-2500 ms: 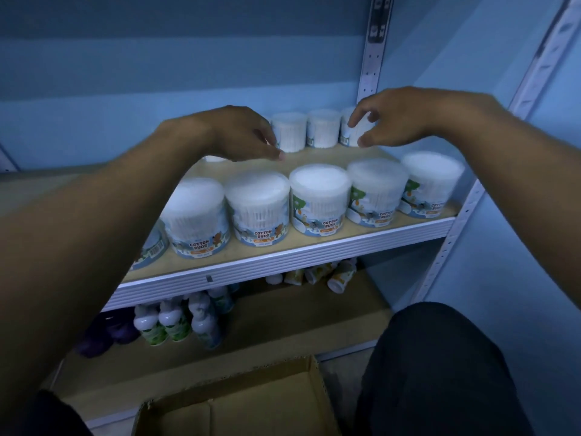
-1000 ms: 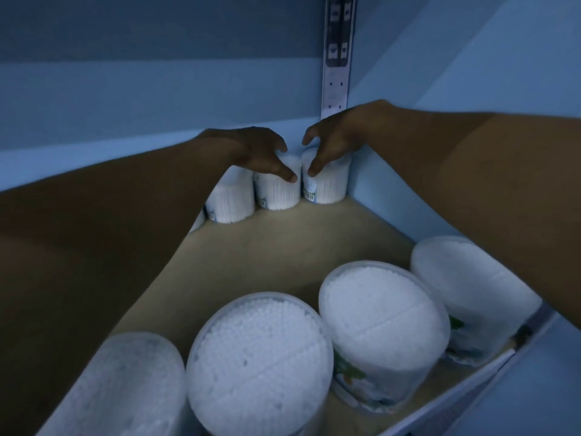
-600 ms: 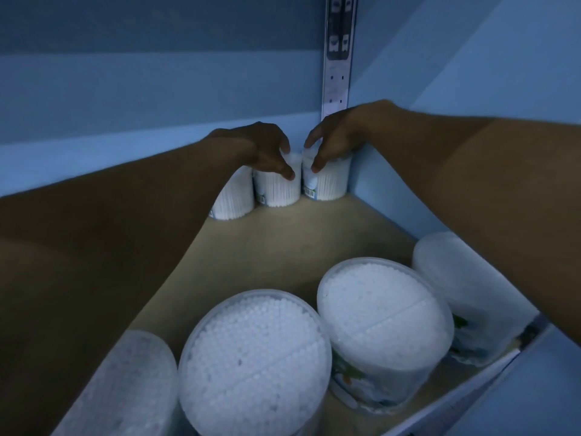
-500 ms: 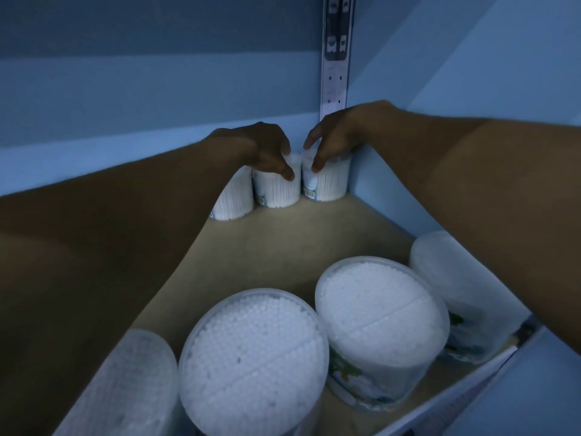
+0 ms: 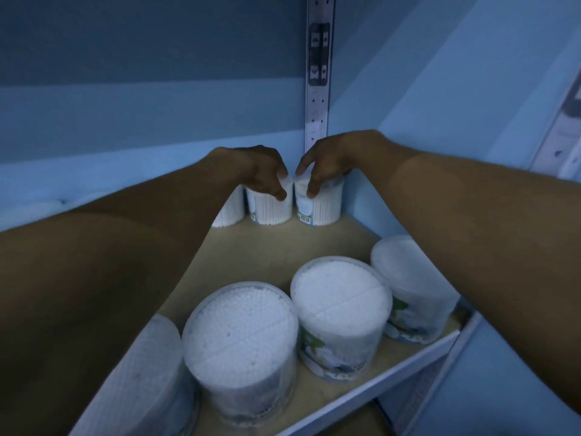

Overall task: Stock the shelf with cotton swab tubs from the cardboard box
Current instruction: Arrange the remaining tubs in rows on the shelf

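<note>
My left hand [image 5: 257,171] curls over a tub [image 5: 270,207] at the shelf's [image 5: 267,253] back edge, thumb on its front | my right hand [image 5: 327,162] grips the corner tub [image 5: 322,206] in the back right corner, touching its neighbour | four more tubs [image 5: 341,313] line the front edge | cardboard box out of view

Seven cotton swab tubs [image 5: 341,313], two hands [image 5: 261,171].

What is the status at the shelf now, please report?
Left hand grips middle back tub; right hand grips corner tub. Both tubs upright against back wall. Front row stands clear, nothing blocking.
</note>
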Demonstrator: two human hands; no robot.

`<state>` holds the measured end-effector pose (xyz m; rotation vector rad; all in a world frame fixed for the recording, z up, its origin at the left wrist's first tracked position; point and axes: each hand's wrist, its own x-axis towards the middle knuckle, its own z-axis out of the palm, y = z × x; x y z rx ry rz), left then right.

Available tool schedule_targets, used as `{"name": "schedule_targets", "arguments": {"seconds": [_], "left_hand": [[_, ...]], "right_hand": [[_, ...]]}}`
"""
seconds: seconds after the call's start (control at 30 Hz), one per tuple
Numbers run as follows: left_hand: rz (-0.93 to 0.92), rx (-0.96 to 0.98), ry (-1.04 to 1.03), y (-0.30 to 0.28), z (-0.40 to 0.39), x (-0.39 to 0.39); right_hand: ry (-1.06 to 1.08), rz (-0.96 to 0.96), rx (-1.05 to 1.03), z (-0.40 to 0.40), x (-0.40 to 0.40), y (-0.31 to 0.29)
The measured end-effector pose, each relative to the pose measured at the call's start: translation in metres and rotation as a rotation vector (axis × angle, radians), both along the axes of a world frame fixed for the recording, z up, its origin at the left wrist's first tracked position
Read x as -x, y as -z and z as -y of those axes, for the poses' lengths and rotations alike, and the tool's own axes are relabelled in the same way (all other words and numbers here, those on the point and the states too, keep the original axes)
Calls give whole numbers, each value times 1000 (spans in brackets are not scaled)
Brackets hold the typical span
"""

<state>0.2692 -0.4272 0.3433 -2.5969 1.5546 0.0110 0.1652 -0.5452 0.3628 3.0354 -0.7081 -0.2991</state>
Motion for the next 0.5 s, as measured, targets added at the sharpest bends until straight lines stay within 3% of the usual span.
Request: {"name": "schedule_targets", "arguments": {"seconds": [0.5], "left_hand": [[-60,-39,23,-11,-32,32]], "right_hand": [[-30,24,-95,-19,42,0]]}}
